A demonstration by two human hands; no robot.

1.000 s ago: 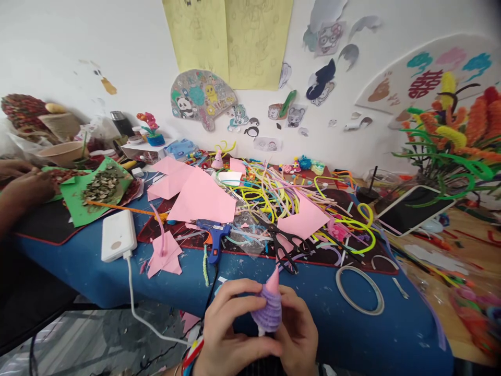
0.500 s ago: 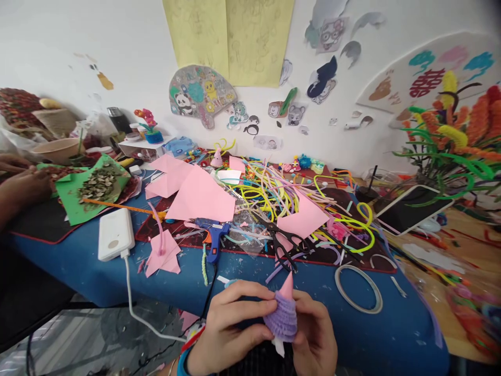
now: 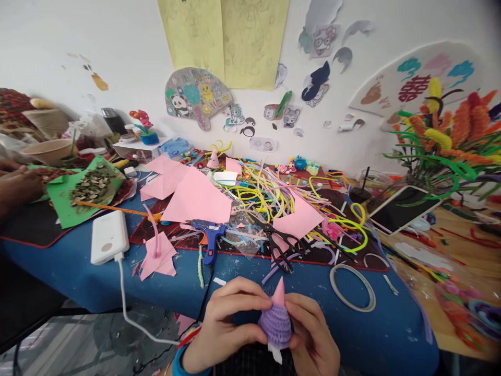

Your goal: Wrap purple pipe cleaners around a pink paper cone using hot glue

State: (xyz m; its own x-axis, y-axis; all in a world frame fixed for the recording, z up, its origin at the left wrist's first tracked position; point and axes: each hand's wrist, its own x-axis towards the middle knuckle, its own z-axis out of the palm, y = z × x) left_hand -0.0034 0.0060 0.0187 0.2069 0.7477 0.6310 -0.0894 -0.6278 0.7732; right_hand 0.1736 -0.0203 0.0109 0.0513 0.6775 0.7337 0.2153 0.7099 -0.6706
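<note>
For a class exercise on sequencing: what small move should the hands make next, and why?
Probably wind the purple wrap slightly higher on the pink cone: the cone is bare above the wrap, and the left hand and right hand both hold the wrapped part from its sides.

One purple fuzzy ringed craft piece with a pink pointed tip (image 3: 275, 326); two bare hands, one left hand (image 3: 227, 326) and one right hand (image 3: 316, 334). One blue glue gun (image 3: 212, 240), one pair of black scissors (image 3: 273, 233), one pale round flat ring (image 3: 333, 281), one white rectangular power bank (image 3: 110, 237). Two yellow paper sheets (image 3: 191, 36); tangled multicoloured fuzzy stems (image 3: 256, 196), uncountable.
</note>
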